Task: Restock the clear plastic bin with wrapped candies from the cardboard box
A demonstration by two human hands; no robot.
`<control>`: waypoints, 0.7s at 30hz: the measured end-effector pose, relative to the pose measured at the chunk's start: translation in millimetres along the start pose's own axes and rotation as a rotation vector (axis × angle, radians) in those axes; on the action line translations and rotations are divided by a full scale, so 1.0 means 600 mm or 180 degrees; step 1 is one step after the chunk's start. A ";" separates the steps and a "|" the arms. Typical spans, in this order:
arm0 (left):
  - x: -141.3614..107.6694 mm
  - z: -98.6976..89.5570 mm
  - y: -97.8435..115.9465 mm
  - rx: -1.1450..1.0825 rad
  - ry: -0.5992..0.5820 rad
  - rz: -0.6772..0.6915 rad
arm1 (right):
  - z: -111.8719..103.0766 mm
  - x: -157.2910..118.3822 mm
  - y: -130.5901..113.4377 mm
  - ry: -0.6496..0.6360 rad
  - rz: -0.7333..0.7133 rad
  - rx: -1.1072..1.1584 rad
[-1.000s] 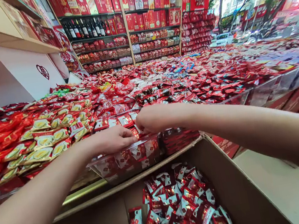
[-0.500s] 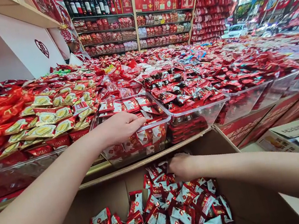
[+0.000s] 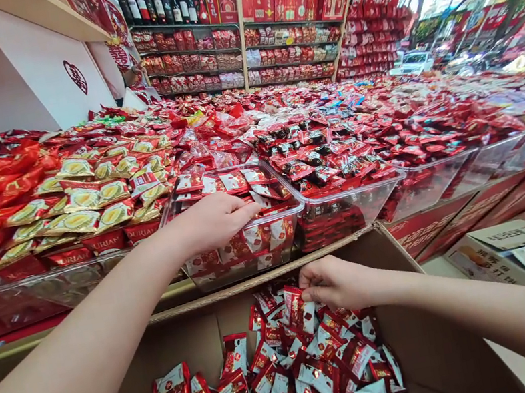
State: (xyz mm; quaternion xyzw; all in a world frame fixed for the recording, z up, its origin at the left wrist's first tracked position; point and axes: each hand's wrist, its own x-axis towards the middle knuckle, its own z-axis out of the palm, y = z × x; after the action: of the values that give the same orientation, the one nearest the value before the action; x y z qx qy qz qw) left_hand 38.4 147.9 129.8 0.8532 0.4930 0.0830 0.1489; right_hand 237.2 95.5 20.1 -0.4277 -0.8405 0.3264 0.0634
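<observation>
My right hand pinches one red-and-white candy packet by its edge between thumb and fingers. The packet is held above a loose heap of similar candy packets in a cardboard box. Over the front of a clear plastic bin, my left hand lies palm down with its fingers stretched to the right. It rests on or just above the packets near the front rim; its underside is hidden. Matching packets lie in rows inside that bin.
Gold durian packets fill the bin to the left, and dark red packets the bin to the right. A closed carton stands at the right. Shelves with bottles and red boxes are behind. Another person's hand shows at the back.
My right hand has come up slightly out of the heap with a packet now showing in its fingers. My left hand stays at the bin. A person's hand has appeared at the back.
</observation>
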 end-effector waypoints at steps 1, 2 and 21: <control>-0.001 0.000 0.001 -0.0006 0.0001 -0.0002 | -0.001 -0.004 -0.003 -0.0036 0.0089 0.0399; -0.001 0.001 0.001 -0.0006 -0.0005 -0.0002 | -0.001 -0.008 -0.006 -0.0062 0.0153 0.0738; -0.177 0.127 0.085 -0.3458 0.1370 -0.1362 | -0.004 -0.067 -0.078 0.1600 -0.1790 0.0284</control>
State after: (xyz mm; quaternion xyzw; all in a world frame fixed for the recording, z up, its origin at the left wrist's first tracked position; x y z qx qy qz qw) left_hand 48.9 18.6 75.7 0.5020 0.5594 0.4603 0.4724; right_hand 231.7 46.7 57.2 -0.2439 -0.8683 0.2173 0.3733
